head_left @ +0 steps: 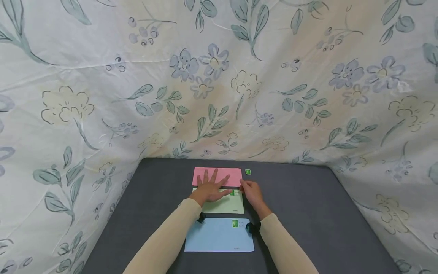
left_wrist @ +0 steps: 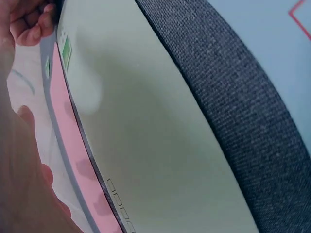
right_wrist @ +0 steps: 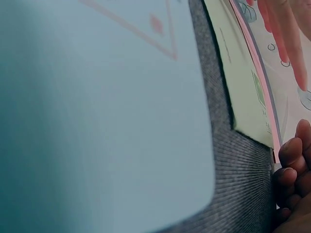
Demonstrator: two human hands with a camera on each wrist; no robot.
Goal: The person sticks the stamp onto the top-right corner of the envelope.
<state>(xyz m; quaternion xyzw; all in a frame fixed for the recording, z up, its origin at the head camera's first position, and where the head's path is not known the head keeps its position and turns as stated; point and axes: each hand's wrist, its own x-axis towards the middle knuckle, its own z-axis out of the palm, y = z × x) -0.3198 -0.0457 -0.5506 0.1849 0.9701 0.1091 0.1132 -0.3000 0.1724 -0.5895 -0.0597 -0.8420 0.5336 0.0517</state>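
Note:
A pink envelope point(head_left: 219, 172) lies at the far side of the table, with a pale green envelope point(head_left: 219, 207) just in front of it. My left hand point(head_left: 209, 190) rests on the pink one, fingers spread, its thumb reaching out over the green one. With curled fingers my right hand point(head_left: 252, 193) pinches the pink envelope at its lower right corner; the fingertips point(right_wrist: 291, 149) meet that corner in the right wrist view. A small green stamp point(head_left: 248, 172) lies loose to the right of the pink envelope. Another stamp point(head_left: 232, 193) is on the green envelope.
Nearest to me lies a larger blue envelope point(head_left: 219, 238) with a green stamp point(head_left: 235, 223) at its upper right, partly under my left sleeve. The dark grey table point(head_left: 301, 220) is bordered by a floral cloth point(head_left: 219, 95) at the back and sides.

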